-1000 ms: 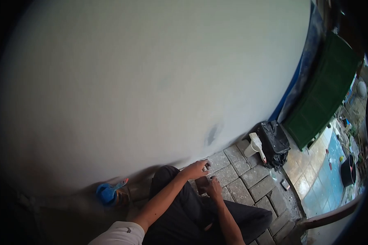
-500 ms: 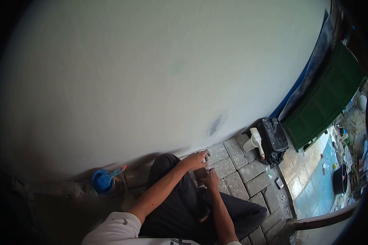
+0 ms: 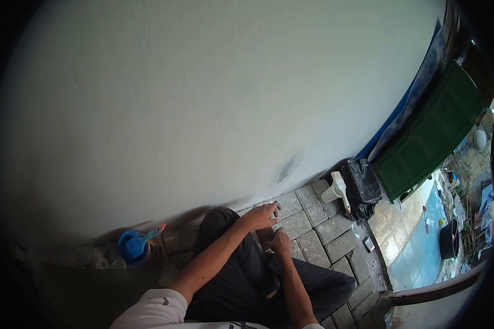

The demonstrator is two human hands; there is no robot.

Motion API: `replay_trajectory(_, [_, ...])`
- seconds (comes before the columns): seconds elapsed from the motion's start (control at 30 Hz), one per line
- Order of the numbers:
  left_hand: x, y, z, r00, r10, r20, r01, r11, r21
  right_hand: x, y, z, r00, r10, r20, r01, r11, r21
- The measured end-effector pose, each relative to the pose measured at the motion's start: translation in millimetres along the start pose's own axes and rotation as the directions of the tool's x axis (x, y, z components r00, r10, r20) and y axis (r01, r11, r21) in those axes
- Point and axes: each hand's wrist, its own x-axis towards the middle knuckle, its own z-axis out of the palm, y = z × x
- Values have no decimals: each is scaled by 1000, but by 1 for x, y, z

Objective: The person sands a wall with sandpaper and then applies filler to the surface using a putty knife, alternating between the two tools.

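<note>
Two hands work low on the grey stone pavers (image 3: 307, 249) by the white plastered wall (image 3: 203, 109). Our left hand (image 3: 262, 215), fingers bent, touches a small grey object (image 3: 277, 208) at its 2 o'clock; our right hand (image 3: 281, 241) sits curled at 5 o'clock, close by. We cannot tell either grip.

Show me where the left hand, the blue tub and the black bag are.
left hand (image 3: 263, 215): head view, back of the hand.
blue tub (image 3: 130, 245): head view, its blue top.
black bag (image 3: 365, 183): head view, middle of its crumpled front.
</note>
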Motion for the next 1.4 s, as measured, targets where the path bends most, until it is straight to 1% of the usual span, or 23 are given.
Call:
replay_trajectory(0.1, [0,-1,0,1000,4,-1,-4,1000,5,-2,1,10,1000,-23,-16,23,999,25])
replay_trajectory(0.17, [0,1,-1,1000,8,11,-8,1000,24,-26,-19,-4,985,-63,-158,44,992,-118])
replay_trajectory(0.27, [-1,4,-2,1000,21,1,-21,999,26,-15,-12,11,985,-41,-167,28,997,-78])
replay_trajectory(0.3, [-1,3,-2,1000,21,12,-22,1000,20,-16,-11,10,986,-29,-164,17,997,-75])
replay_trajectory(0.37, [0,2,-1,1000,11,5,-11,999,46,-14,-7,5,999,7,-47,-3,997,74])
replay_trajectory(0.5, [-2,10,-7,1000,14,4,-14,999,-46,-14,-1,2,995,102,-18,-99,990,101])
replay_trajectory(0.57, [-2,13,-8,1000,8,1,-8,1000,-29,-15,6,8,968,-27,-250,20,999,-27])
replay_trajectory(0.6, [-3,14,-8,1000,2,-13,-2,1000,0,-12,11,9,969,-19,-245,12,1000,-28])
replay_trajectory(0.67, [-1,11,-7,1000,4,-12,-4,1000,-21,-1,22,4,987,-53,-151,75,987,141])
replay_trajectory(0.7, [0,10,-7,1000,2,-13,-2,1000,-24,0,22,-2,988,-49,-146,70,988,141])
replay_trajectory(0.77, [-1,9,-4,1000,-4,-4,4,999,-36,-3,21,-21,981,-40,-188,110,920,377])
replay_trajectory(0.8, [-1,9,-5,1000,-12,-7,12,1000,9,0,25,-27,983,-32,-183,100,921,378])
replay_trajectory(0.87, [-1,10,-7,1000,-23,-1,23,999,49,9,34,-42,930,-40,-364,205,880,429])
replay_trajectory(0.93, [0,13,-9,999,-50,18,50,999,3,-8,20,-88,919,-20,-395,285,726,626])
replay_trajectory(1.0, [1,14,-9,998,-65,-3,65,997,46,-14,10,-116,878,54,-475,388,502,773])
replay_trajectory(1.07, [4,9,-6,995,11,-97,-8,999,37,-36,-9,-158,847,154,-508,327,602,728])
replay_trajectory(1.13, [5,14,-10,995,19,-95,-19,1000,-5,-45,-33,-179,669,185,-719,472,641,605])
replay_trajectory(1.17, [6,14,-11,996,-5,-88,0,999,-51,-51,-41,-188,614,128,-779,512,686,517])
replay_trajectory(1.2, [6,16,-11,996,-29,-79,21,995,-95,-55,-54,-197,617,138,-775,503,688,523])
replay_trajectory(1.27, [6,22,-13,997,-30,-77,24,996,-83,-61,-88,-213,396,96,-913,660,662,355])
replay_trajectory(1.33, [6,24,-15,994,-39,-98,26,991,-130,-63,-116,-227,333,54,-941,709,644,288])
replay_trajectory(1.37, [6,25,-15,994,-44,-104,31,992,-123,-51,-124,-227,273,87,-958,770,578,272])
replay_trajectory(1.4, [6,24,-15,995,-43,-94,32,992,-120,-47,-133,-229,274,97,-957,766,580,277])
